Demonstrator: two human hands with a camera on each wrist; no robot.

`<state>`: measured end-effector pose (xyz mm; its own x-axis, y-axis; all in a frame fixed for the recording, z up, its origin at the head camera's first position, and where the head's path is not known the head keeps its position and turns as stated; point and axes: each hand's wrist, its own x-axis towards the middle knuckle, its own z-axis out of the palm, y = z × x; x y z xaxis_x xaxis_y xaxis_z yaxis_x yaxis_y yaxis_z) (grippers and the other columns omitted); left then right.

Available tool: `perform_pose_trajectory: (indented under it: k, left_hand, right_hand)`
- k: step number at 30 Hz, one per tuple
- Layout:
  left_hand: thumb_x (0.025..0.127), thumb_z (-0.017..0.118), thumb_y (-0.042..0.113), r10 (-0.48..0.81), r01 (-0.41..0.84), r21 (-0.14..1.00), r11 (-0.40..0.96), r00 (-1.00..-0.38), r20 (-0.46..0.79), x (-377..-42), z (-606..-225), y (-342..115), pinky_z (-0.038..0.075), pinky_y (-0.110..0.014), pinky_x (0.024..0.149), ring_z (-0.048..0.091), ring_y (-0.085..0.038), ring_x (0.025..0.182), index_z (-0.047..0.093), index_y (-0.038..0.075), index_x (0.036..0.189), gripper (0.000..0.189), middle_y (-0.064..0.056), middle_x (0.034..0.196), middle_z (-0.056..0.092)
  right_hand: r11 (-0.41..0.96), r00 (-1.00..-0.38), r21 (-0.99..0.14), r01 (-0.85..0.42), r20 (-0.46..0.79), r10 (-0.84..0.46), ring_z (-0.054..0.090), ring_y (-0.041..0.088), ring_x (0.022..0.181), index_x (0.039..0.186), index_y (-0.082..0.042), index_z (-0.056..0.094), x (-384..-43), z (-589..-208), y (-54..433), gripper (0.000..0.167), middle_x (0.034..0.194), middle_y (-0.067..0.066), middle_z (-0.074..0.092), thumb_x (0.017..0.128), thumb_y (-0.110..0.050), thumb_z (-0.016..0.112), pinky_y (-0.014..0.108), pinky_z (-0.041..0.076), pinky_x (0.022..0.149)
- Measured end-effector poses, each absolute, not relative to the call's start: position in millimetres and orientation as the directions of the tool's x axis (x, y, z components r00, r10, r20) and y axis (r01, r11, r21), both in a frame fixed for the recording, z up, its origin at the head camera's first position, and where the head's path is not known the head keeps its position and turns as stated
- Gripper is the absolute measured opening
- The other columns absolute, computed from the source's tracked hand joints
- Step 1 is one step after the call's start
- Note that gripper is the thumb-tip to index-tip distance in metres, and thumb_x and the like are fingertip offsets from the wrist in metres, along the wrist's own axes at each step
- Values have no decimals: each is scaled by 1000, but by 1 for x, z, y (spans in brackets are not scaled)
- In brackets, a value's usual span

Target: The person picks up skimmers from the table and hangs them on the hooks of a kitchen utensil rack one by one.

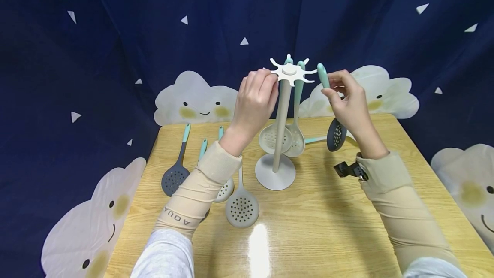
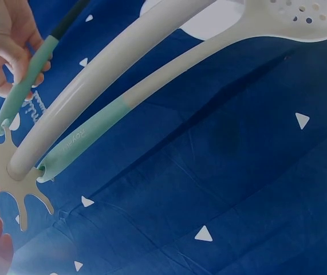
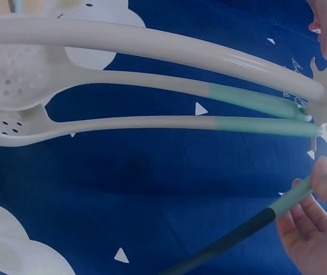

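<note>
The right hand point(image 1: 347, 97) pinches the mint handle of a dark slotted utensil point(image 1: 336, 135) between thumb and fingers; its handle end meets the tip of one prong of the white rack point(image 1: 281, 128), and its head hangs tilted above the table. In the right wrist view the far end of that handle is cut off by the picture's edge, and so is the dark head. The left hand point(image 1: 257, 93) grips the rack's top on the opposite side; the head view hides its fingertips, and the left wrist view shows only a cropped part of them.

Two pale slotted ladles point(image 1: 270, 139) point(image 1: 296, 143) hang from the rack, the nearer-left one partly behind the post. On the table point(image 1: 308, 226), a dark slotted turner point(image 1: 175, 178) and a pale skimmer point(image 1: 242, 209) lie left of the base. Between them, a smaller pale slotted piece point(image 1: 224, 192) and a dark one are largely covered by the left sleeve point(image 1: 200, 192). Behind the rack, another mint handle point(image 1: 315, 139) runs behind the held head; its far end is hard to make out.
</note>
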<state>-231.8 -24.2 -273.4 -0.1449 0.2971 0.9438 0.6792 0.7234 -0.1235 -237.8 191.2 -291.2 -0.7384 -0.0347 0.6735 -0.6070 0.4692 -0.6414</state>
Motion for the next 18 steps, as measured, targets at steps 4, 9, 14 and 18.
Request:
perform_pose_trajectory:
  k: [4,9,14,18]
  left_hand:
    - [90,48,4,297,679,-122,724,-148,944,-232,-273,-24,43,-32,70,52,-26,80,58,-2,86,13,-12,89,57]
    - [90,48,4,298,683,-121,721,-149,943,-232,-273,-24,43,-32,70,52,-26,80,58,-2,86,12,-13,90,58]
    - [91,47,5,302,674,-120,729,-160,940,-232,-273,-24,43,-31,70,52,-26,80,58,-2,87,14,-12,90,57]
    - [91,47,5,297,680,-116,724,-156,942,-232,-273,-24,43,-32,70,52,-26,80,58,-3,86,14,-12,89,57]
  right_hand:
    - [457,-739,-645,-612,672,-42,51,2,82,102,7,57,-238,-291,189,19,89,-9,52,83,6,60,15,43,79]
    - [430,-747,-660,-616,663,-51,50,4,81,101,9,56,-239,-293,185,19,89,-7,53,82,8,59,16,42,78]
    - [419,-756,-672,-611,652,-57,51,4,82,102,7,57,-240,-296,182,20,90,-8,52,82,8,59,15,41,76]
    - [395,-766,-691,-606,640,-56,51,5,81,103,8,57,-241,-297,179,21,89,-9,52,82,9,59,15,42,73]
